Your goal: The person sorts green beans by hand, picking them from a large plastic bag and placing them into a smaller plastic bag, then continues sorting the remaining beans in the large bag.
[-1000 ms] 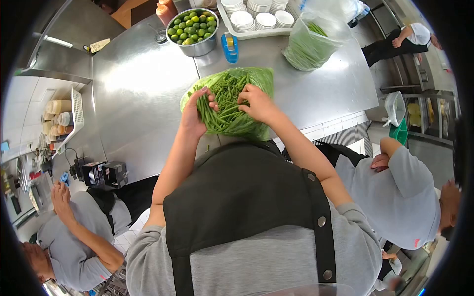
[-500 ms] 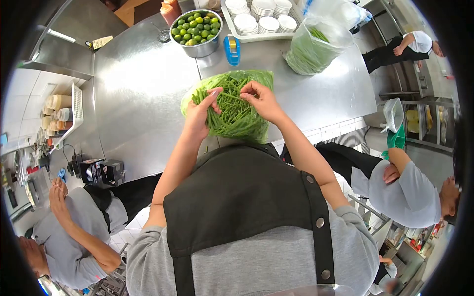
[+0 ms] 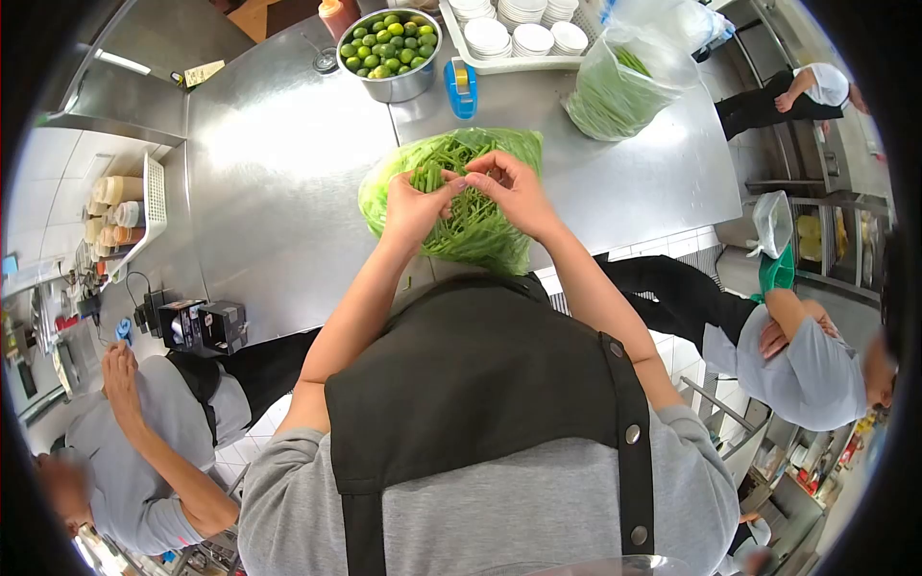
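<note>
Over the bag [image 3: 526, 146], left hand [image 3: 415, 209] holds green beans [image 3: 425, 177] beside right hand [image 3: 520, 199].

Left fingers [image 3: 428, 201] around green beans [image 3: 426, 177] over an open bag [image 3: 380, 182], right fingers [image 3: 483, 173] close beside.

L hand [image 3: 421, 209] fingertips partly hidden behind beans [image 3: 427, 177], bag [image 3: 384, 168] underside out of sight, sauce bottle [image 3: 336, 17] + cup tray [image 3: 523, 64] cut off at top edge, faces of ppl at L and R blurred, label text [image 3: 203, 73] too small to read, far-R shelf contents [image 3: 810, 235] unclear
</note>
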Action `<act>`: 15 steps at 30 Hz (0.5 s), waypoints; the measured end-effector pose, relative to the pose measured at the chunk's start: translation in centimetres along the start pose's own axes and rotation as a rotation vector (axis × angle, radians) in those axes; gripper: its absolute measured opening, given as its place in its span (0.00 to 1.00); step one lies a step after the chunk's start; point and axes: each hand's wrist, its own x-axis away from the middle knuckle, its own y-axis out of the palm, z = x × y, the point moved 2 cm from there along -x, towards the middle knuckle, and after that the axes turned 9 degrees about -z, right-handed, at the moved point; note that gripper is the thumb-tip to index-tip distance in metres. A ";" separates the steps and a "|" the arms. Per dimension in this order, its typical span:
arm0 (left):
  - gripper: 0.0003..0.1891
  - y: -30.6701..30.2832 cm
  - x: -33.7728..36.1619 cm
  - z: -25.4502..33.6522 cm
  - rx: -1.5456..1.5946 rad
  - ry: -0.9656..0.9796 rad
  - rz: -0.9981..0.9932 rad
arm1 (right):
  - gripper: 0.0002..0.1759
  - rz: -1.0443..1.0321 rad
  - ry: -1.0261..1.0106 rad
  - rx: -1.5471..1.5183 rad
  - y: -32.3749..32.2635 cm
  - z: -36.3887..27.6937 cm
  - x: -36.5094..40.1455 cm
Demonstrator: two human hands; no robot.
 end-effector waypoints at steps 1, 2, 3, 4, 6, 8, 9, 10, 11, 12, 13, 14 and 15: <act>0.08 0.1 0.1 0.1 -0.048 -0.014 -0.009 | 0.12 0.018 -0.012 -0.076 -0.1 -0.5 -0.2; 0.08 0.1 0.2 0.0 -0.045 -0.016 -0.020 | 0.10 0.010 0.023 -0.028 -0.2 -1.2 -0.1; 0.08 0.2 0.3 -0.2 -0.041 -0.018 -0.032 | 0.09 -0.010 0.010 0.002 -0.2 -1.2 -0.2; 0.08 0.3 0.4 -0.2 -0.038 -0.020 -0.043 | 0.08 -0.030 -0.003 0.032 -0.4 -1.0 -0.5; 0.08 0.4 0.6 0.1 0.013 -0.046 -0.027 | 0.08 -0.033 -0.018 0.046 -0.9 -0.8 -1.0; 0.09 0.5 0.9 0.6 0.084 -0.074 -0.045 | 0.08 -0.005 -0.015 0.013 -1.7 -0.8 -1.3; 0.09 0.3 1.0 1.0 0.127 -0.088 -0.069 | 0.06 0.029 -0.012 0.022 -2.1 -0.7 -1.3; 0.09 0.2 1.2 1.2 0.169 -0.099 -0.092 | 0.05 0.063 -0.011 0.031 -2.7 -0.8 -1.3; 0.10 0.0 1.3 1.2 0.179 -0.111 -0.089 | 0.04 0.098 -0.012 0.041 -3.2 -0.9 -1.3; 0.10 -0.1 1.3 1.3 0.189 -0.122 -0.088 | 0.07 0.075 0.035 0.156 -3.6 -1.3 -1.2; 0.10 -0.2 1.3 1.3 0.197 -0.134 -0.090 | 0.07 -0.013 0.147 0.303 -3.6 -1.5 -1.2; 0.09 -0.3 1.3 1.3 0.186 -0.137 -0.084 | 0.08 -0.100 0.260 0.450 -3.6 -1.9 -1.2; 0.09 -0.3 1.2 1.2 0.174 -0.141 -0.080 | 0.09 -0.185 0.375 0.596 -3.7 -2.0 -1.1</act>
